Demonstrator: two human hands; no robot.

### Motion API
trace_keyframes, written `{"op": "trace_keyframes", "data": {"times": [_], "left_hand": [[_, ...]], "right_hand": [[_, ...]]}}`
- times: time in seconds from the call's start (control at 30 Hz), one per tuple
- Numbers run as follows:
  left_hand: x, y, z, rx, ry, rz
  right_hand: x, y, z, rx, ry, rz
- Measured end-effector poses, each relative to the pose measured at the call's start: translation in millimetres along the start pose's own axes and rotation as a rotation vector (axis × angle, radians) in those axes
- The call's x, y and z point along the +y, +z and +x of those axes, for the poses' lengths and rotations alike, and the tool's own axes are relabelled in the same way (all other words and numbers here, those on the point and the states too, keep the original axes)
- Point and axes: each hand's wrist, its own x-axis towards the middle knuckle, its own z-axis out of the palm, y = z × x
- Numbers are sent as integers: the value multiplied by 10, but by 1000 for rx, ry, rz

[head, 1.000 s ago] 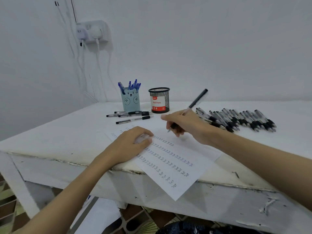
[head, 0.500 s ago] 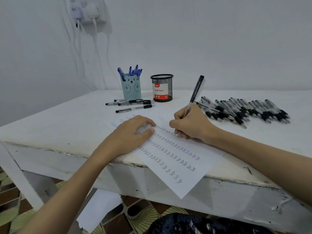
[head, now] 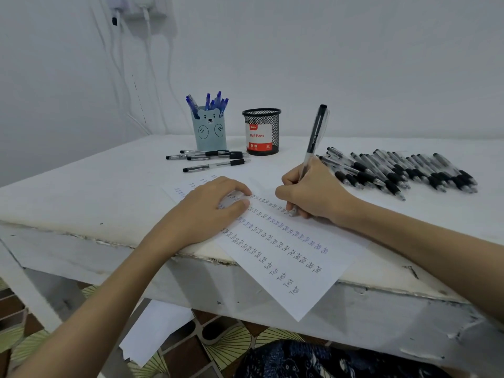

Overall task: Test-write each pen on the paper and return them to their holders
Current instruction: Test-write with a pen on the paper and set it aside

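- Pen (head: 316,132), black-capped, is gripped in the curled fingers of the right hand (head: 311,192), tilted nearly upright, its tip set on the paper (head: 294,257) just below that hand.
- Paper is pressed flat by the left hand (head: 210,211), whose fingers are spread loosely and hold nothing; rows of small written marks run across the sheet, and its near corner overhangs the worktop (head: 81,192) edge.
- A row of black pens (head: 395,170) is laid out just right of the right hand.
- Beyond the left hand, a few loose pens (head: 212,159) lie in front of a blue bear holder (head: 210,129) filled with blue pens.
- A black mesh holder (head: 261,132) is seen beyond and between the hands.
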Motion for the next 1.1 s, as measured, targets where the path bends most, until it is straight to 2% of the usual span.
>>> {"op": "trace_keyframes", "data": {"times": [1.1], "left_hand": [[-2,5,5,5,13,1]], "right_hand": [[6,9,7,70,22,-23]]}}
